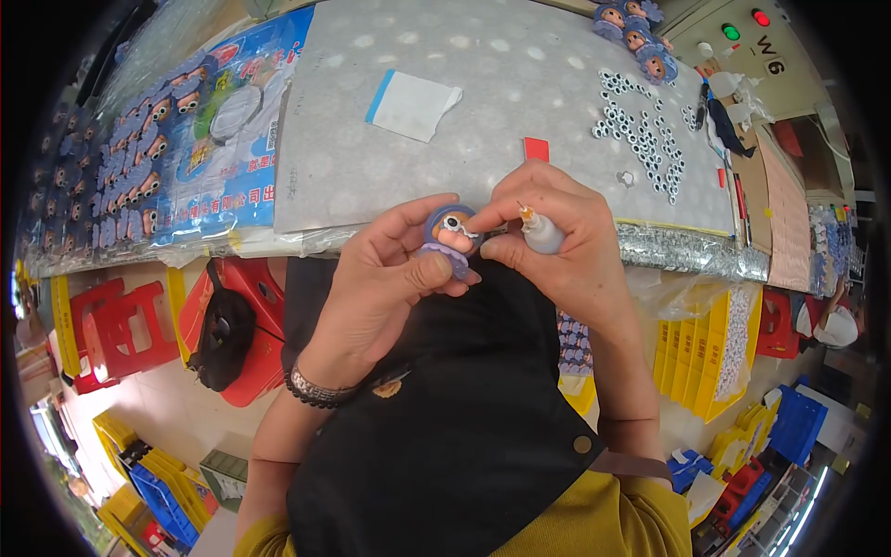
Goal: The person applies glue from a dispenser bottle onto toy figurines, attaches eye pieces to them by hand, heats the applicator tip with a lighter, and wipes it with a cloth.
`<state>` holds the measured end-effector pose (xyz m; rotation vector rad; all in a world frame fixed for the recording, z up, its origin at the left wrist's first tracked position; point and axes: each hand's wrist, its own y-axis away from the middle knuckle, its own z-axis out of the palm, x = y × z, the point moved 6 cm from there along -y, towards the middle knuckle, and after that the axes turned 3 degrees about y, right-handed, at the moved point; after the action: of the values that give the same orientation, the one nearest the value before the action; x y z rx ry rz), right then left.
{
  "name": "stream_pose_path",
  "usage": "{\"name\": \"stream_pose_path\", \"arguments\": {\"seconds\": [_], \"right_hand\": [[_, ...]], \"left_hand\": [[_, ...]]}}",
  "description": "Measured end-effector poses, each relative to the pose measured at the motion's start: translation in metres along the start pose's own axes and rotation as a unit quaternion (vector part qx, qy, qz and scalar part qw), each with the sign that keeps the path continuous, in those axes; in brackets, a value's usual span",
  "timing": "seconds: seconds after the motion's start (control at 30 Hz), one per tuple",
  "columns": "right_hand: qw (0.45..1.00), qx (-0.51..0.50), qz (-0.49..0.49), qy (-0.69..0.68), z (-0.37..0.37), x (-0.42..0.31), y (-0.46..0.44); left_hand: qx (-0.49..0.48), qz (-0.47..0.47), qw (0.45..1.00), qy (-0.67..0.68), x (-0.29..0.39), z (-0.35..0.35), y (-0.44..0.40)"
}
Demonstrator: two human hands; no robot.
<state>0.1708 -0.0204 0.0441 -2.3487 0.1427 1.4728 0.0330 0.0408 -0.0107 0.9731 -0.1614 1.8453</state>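
Purple-hooded, the doll (455,239) is pinched in the left hand (376,267), near the edge of the table (343,176). The right hand (585,223) grips a white bottle (547,238), index fingertip at the doll's face.

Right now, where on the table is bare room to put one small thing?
Two patches of the grey mat look bare: between the printed blue sheet and the white paper, and between that paper and the loose eyes, beyond the red piece. Crowded: among the eyes, and where dolls fill the blue sheet's left side.
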Motion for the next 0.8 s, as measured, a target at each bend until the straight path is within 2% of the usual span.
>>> {"name": "stream_pose_path", "arguments": {"seconds": [0.2, 0.8], "right_hand": [[1.0, 0.01, -0.025, 0.012, 0.001, 0.0, 0.002], [0.999, 0.005, 0.023, -0.037, 0.003, 0.009, -0.003]], "left_hand": [[-0.016, -0.021, 0.999, 0.027, -0.008, 0.0, -0.001], [-0.016, -0.05, 0.995, 0.09, -0.012, 0.0, -0.002]]}}
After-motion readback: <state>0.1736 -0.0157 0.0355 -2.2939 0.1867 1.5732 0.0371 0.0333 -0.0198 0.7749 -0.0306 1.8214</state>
